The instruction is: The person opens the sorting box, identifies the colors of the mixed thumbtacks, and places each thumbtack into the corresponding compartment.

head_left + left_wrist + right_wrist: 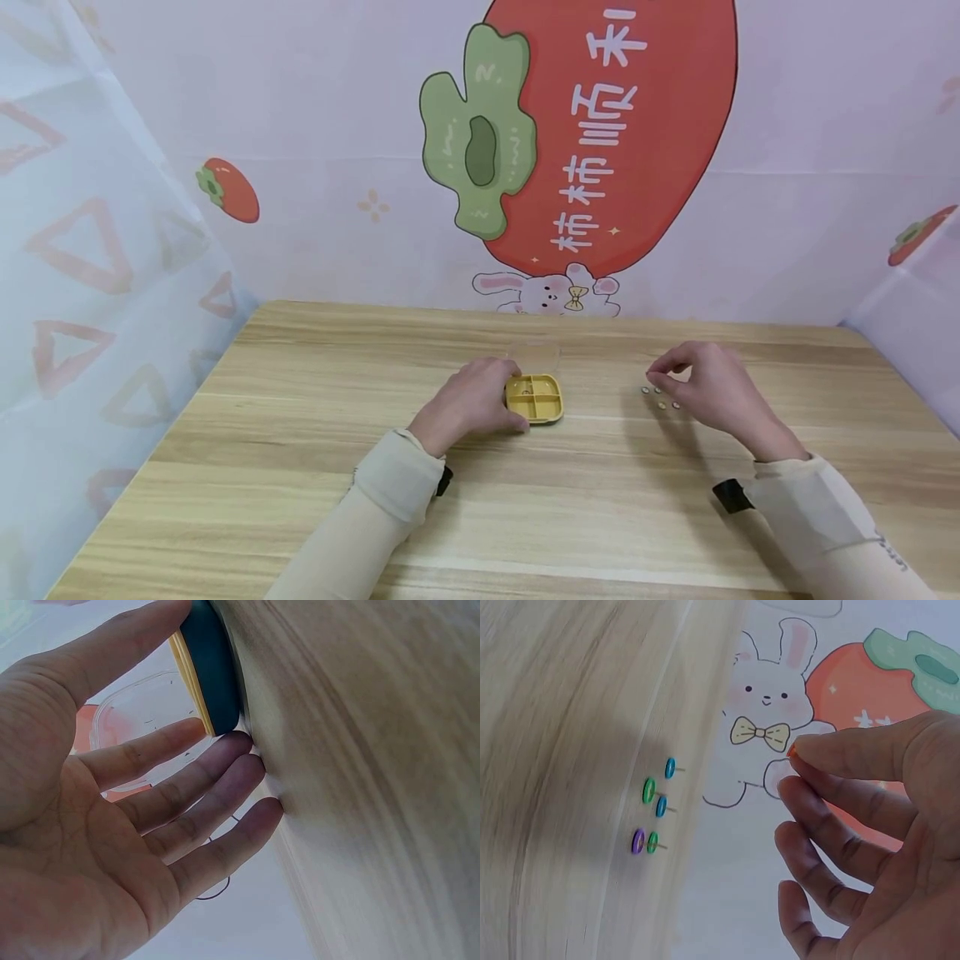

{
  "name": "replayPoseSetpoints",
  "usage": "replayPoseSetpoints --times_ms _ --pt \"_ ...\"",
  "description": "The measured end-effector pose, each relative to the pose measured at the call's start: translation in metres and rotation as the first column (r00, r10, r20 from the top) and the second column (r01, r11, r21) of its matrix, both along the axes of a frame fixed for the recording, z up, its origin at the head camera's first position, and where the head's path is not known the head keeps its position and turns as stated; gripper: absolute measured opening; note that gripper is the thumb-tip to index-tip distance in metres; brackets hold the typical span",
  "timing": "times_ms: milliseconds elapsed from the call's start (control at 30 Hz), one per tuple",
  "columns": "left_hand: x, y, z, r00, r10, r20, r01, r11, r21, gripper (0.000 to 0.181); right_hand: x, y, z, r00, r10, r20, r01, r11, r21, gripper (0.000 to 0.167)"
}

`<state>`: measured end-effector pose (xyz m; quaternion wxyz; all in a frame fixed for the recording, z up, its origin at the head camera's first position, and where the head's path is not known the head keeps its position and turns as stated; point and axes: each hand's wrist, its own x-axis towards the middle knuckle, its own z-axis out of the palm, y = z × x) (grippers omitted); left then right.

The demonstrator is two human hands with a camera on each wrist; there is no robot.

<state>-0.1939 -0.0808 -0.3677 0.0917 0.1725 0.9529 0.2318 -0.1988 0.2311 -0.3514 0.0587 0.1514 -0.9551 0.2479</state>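
A small yellow box [549,408] with a dark green outside [211,667] lies on the table, divided into four compartments. Its clear lid [535,357] is folded back behind it. A tiny item, too small to identify, is in the far left compartment. My left hand [472,396] holds the box from the left, thumb and index finger on opposite sides. Between thumb and index fingertip, my right hand [716,392] pinches a small orange thumbtack [792,751], mostly hidden. Below it, several thumbtacks lie points up: blue [670,767], green [649,790] and purple [637,841].
A light wooden table [300,458] carries everything. At its back edge hangs a pale backdrop [315,242] printed with a large persimmon and a rabbit. Another patterned sheet [112,225] hangs along the left side.
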Motion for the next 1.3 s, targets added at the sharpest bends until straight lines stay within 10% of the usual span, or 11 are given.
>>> replayPoseSetpoints --times_ms 1300 --pt "0.001 0.0 0.0 1.0 0.017 0.021 -0.018 1.0 0.012 0.068 -0.003 -0.097 -0.012 0.991 0.128 0.04 -0.129 0.991 0.033 0.005"
